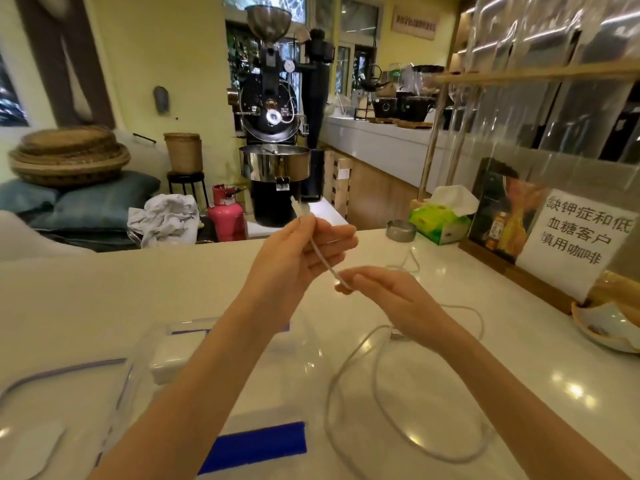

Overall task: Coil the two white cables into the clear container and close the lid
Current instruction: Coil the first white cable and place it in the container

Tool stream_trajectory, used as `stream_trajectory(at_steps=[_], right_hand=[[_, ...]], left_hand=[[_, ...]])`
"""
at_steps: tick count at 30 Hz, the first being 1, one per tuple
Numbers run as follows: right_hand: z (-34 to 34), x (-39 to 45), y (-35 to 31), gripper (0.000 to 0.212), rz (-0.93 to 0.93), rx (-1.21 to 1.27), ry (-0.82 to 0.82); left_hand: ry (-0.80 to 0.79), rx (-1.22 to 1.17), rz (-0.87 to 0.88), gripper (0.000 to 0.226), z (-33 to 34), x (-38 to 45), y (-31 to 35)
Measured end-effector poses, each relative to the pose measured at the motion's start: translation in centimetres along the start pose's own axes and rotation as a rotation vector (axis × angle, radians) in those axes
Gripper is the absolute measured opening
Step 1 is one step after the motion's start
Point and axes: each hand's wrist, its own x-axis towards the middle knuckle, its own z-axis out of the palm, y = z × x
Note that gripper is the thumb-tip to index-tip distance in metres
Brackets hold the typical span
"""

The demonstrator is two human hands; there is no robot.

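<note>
Bare counter (pixel 104 296) far-left; cable loops (pixel 398 427) right, container (pixel 145 344) near-left.

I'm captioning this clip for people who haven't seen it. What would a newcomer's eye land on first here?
Most striking are the two hands mid-frame over the white counter: the left hand and right hand hold a white cable stretched between them, its slack looping on the counter at lower right. Behind stands a big black coffee roaster, and the clear container sits open at lower left.
</note>
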Motion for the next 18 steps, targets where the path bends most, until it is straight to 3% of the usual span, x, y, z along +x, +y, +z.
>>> stream_trajectory(at_steps=[6, 11, 18], right_hand=[[2.5, 0.7, -1.6, 0.025, -0.152, -0.211, -0.139], [4.2, 1.7, -1.6, 0.023, -0.211, -0.223, -0.209], [5.2, 1.8, -0.9, 0.024, -0.165, -0.243, -0.346]], left_hand=[[0.034, -0.304, -0.182, 0.035, -2.5, -0.1, 1.0], [-0.009, -0.181, -0.317, 0.046, -4.1, -0.5, 1.8], [0.035, -0.030, -0.271, 0.050, -5.2, -0.7, 2.0]])
